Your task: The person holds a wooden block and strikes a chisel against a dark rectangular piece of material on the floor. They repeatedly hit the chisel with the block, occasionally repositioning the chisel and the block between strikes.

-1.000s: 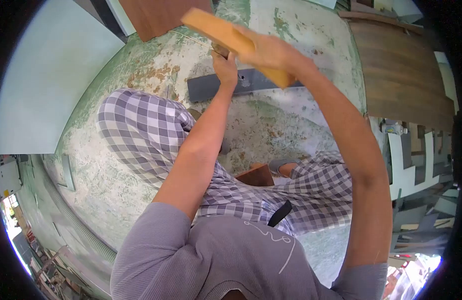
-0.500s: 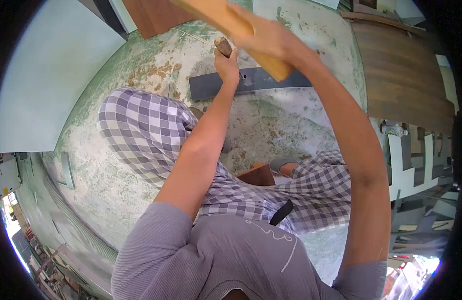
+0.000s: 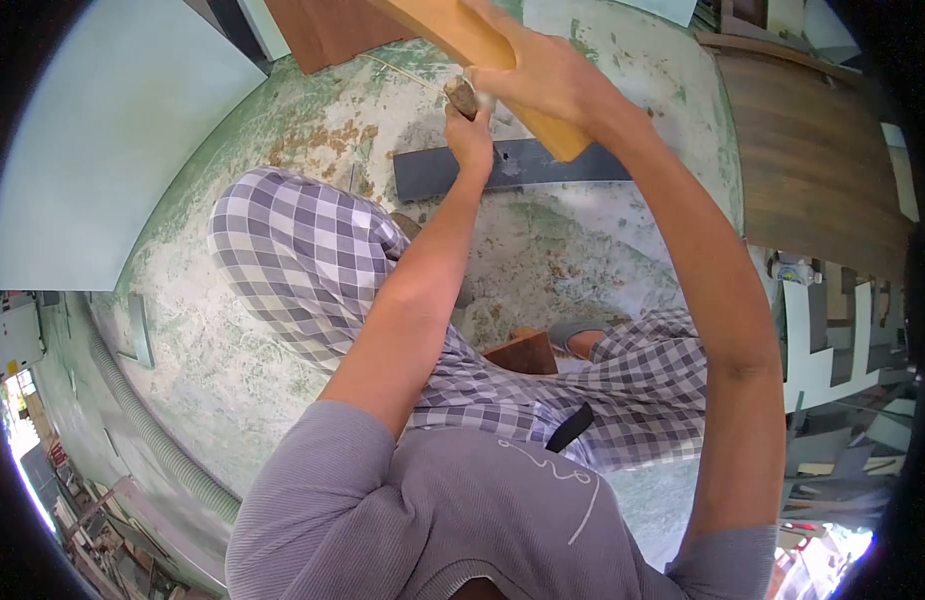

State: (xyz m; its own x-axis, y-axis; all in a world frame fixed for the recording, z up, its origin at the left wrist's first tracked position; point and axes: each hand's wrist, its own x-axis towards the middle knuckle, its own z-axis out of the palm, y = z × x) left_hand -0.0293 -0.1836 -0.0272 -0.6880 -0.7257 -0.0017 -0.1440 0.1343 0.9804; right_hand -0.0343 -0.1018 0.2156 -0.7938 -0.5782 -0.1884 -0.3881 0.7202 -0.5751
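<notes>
My left hand (image 3: 469,138) is closed around the wooden handle of a chisel (image 3: 461,97); its worn end sticks up out of my fist, and the blade is hidden. Beneath that hand a long dark grey board (image 3: 562,165) lies on the floor, with a small dark hole just right of my wrist. My right hand (image 3: 554,80) grips a thick yellowish wooden block (image 3: 547,130), raised above the board and close to the chisel's handle. The block's far end runs out of the top of the view.
A brown wooden block (image 3: 522,354) lies by my foot. Brown panels stand at the top left (image 3: 332,30) and right (image 3: 817,150). A large pale panel (image 3: 112,140) fills the upper left. A ribbed hose (image 3: 142,410) runs along the lower left. Offcuts pile up at right.
The whole view has shifted slightly to the right. My left hand still holds the chisel on the board, and the block in my right hand stays raised at nearly the same place.
</notes>
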